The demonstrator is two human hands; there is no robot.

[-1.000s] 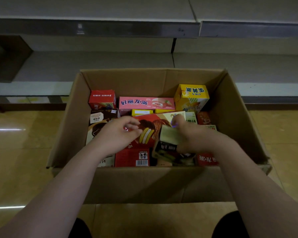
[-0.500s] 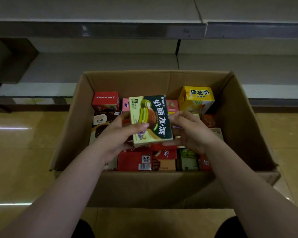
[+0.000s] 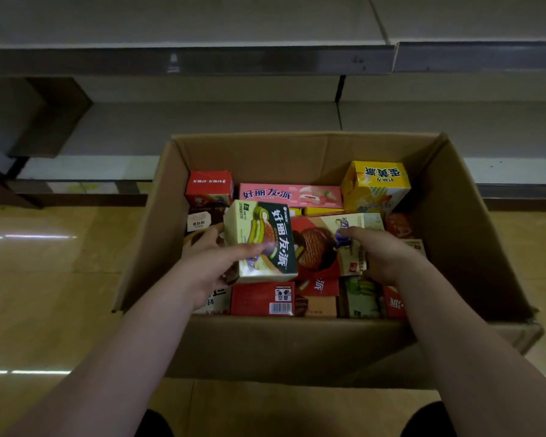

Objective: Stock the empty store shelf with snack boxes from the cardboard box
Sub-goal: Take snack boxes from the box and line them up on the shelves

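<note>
An open cardboard box stands on the floor, filled with several snack boxes. My left hand grips a green and cream snack box, held upright just above the others at the left centre. My right hand is down in the carton's right side, its thumb and fingers round a cream snack box that lies tilted on the pile. Behind the carton runs the bare lower store shelf, with nothing on it.
A red box, a pink box and a yellow box stand along the carton's far wall. An upper shelf edge overhangs the lower shelf. Glossy tan floor lies to the left, and a dark shelf end panel stands at far left.
Both hands held the green box half a second ago. Now my left hand alone holds it, shifted left, and my right hand has dropped onto a cream box at the right.
</note>
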